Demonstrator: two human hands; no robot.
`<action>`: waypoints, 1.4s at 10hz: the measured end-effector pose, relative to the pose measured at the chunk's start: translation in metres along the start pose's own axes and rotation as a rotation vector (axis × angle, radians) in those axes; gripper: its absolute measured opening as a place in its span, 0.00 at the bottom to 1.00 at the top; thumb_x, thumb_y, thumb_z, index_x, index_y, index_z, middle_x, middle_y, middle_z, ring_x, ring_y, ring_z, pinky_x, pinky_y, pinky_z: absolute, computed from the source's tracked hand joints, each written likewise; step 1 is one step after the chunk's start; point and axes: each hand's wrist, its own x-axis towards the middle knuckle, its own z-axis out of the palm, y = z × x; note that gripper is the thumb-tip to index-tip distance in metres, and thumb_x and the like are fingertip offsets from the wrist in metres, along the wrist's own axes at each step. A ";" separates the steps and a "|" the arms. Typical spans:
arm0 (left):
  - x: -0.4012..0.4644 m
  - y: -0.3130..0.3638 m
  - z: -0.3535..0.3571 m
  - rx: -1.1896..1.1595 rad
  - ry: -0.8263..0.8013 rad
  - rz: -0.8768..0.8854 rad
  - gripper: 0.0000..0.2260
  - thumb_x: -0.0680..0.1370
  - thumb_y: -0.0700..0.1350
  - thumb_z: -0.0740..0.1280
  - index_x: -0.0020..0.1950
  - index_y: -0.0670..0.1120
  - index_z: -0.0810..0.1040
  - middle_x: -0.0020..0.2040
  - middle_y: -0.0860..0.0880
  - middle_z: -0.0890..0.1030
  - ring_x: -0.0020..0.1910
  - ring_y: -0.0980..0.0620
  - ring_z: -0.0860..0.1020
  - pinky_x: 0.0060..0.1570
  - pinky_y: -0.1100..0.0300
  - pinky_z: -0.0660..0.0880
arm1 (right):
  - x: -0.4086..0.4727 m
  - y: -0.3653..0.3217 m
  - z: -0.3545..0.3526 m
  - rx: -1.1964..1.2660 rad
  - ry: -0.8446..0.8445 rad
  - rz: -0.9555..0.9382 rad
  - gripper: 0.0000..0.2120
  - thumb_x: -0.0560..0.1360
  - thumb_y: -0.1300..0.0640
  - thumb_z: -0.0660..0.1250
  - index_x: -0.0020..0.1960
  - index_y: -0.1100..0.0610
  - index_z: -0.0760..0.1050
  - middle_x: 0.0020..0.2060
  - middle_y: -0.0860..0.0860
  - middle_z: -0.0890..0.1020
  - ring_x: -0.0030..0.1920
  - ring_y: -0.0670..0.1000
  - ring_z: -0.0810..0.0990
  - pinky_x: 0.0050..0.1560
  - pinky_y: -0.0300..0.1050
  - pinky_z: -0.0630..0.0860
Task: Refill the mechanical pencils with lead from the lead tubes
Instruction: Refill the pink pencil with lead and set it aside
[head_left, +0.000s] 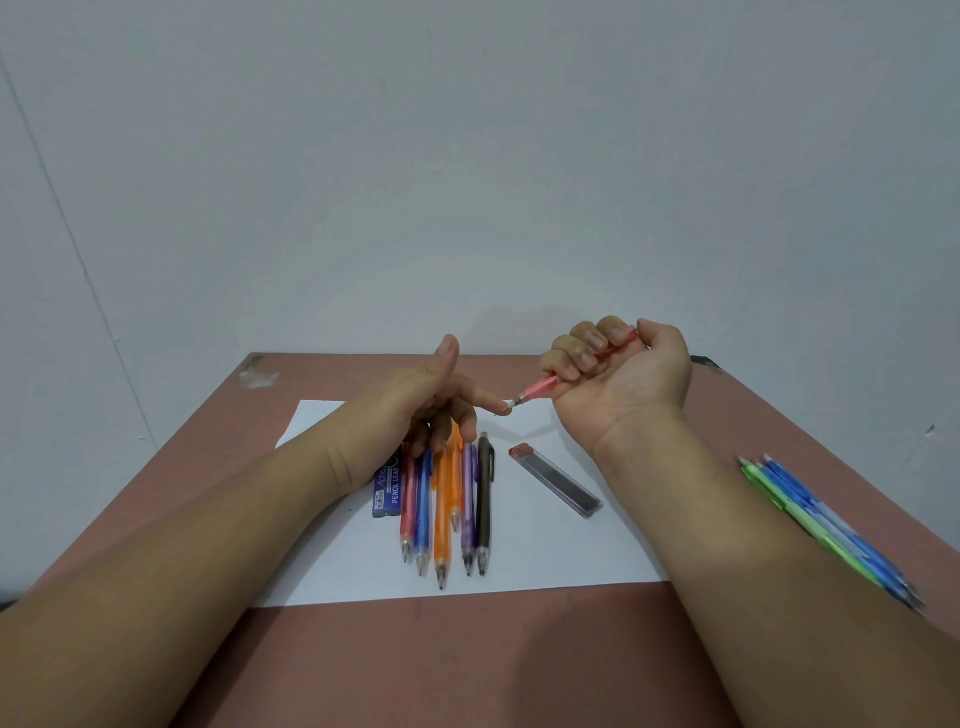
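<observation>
The right hand (618, 371) is gripping a pink mechanical pencil (563, 376) in a closed fist, all four fingers curled round the barrel and the thumb sitting at its upper end, so the pencil is slanting down to the left with its metal tip (514, 402) pointing at the left hand (436, 402). The left hand is lying relaxed and holding nothing, thumb raised, its index fingertip (498, 408) extended and touching the pencil's tip, both raised above the far part of the white sheet of paper (545, 561). Under and just in front of the left hand a row of mechanical pencils (452, 514) is lying side by side on the sheet, tips toward the person: red, blue, two orange, purple and black. A blue lead box (388, 491) is sitting at the left end of that row, partly hidden by the left wrist. A clear lead tube with a red cap (556, 479) is lying alone, diagonally, to the right of the row, with bare paper all round it. The sheet is resting on a reddish-brown table (467, 665) whose far edge is meeting the pale wall (467, 156). Beside the right forearm, near the table's right edge, a bunch of green and blue pencils (826, 525) is lying off the paper.
</observation>
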 end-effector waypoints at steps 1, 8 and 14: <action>0.000 0.000 0.000 0.014 -0.001 0.000 0.36 0.77 0.71 0.44 0.53 0.53 0.87 0.41 0.49 0.80 0.35 0.52 0.71 0.37 0.57 0.67 | 0.000 0.000 0.000 0.005 0.002 0.000 0.16 0.76 0.51 0.52 0.31 0.54 0.61 0.29 0.49 0.63 0.26 0.50 0.58 0.30 0.41 0.55; 0.001 -0.010 -0.005 -0.033 0.029 0.037 0.14 0.73 0.49 0.69 0.58 0.53 0.83 0.42 0.45 0.81 0.34 0.51 0.72 0.36 0.55 0.68 | -0.001 -0.003 -0.002 -0.016 0.025 -0.027 0.15 0.76 0.52 0.52 0.31 0.54 0.60 0.29 0.49 0.62 0.26 0.50 0.58 0.29 0.40 0.56; 0.001 -0.005 0.001 0.128 0.148 0.018 0.12 0.73 0.52 0.76 0.48 0.48 0.76 0.38 0.48 0.82 0.45 0.39 0.83 0.51 0.42 0.80 | -0.001 -0.003 0.000 -0.029 0.033 -0.038 0.15 0.76 0.52 0.52 0.31 0.54 0.61 0.29 0.49 0.62 0.26 0.50 0.57 0.29 0.41 0.55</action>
